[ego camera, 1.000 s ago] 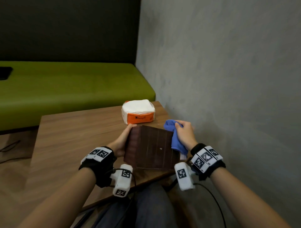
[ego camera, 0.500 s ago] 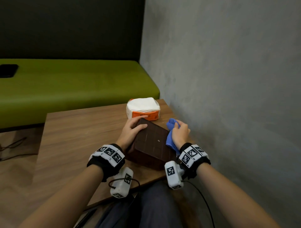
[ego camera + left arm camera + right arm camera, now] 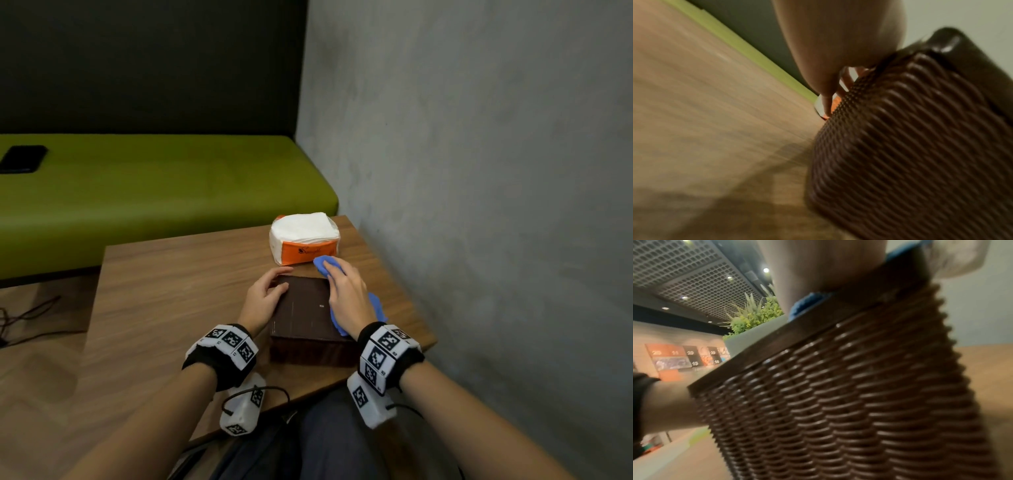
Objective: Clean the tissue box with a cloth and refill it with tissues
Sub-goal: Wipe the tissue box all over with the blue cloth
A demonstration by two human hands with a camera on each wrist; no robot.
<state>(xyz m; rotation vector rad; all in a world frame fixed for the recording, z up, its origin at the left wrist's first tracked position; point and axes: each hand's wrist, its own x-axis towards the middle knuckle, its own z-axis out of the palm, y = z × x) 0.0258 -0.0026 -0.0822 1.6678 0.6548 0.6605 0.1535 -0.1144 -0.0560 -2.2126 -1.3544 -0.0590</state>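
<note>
A dark brown woven tissue box (image 3: 303,317) lies flat on the wooden table (image 3: 171,291), its smooth face up. My left hand (image 3: 270,293) holds its left edge, with the fingers curled onto the top. My right hand (image 3: 342,291) grips a blue cloth (image 3: 323,265) and presses it on the right part of the top; the cloth sticks out past the fingertips and by the wrist. A white tissue pack (image 3: 303,236) with an orange band stands just behind. The left wrist view shows the box's woven side (image 3: 910,154). The right wrist view shows the box (image 3: 838,402) and cloth (image 3: 807,305).
A grey wall (image 3: 479,205) runs close along the table's right edge. A green bench (image 3: 154,198) stands behind the table, with a black phone (image 3: 22,159) on it. Cables (image 3: 20,318) lie on the floor at the left. The box sits near the table's front edge.
The box has gone from tipped up to lying flat on the table. My right hand has slid the cloth from the box's right side onto its top, toward the far edge.
</note>
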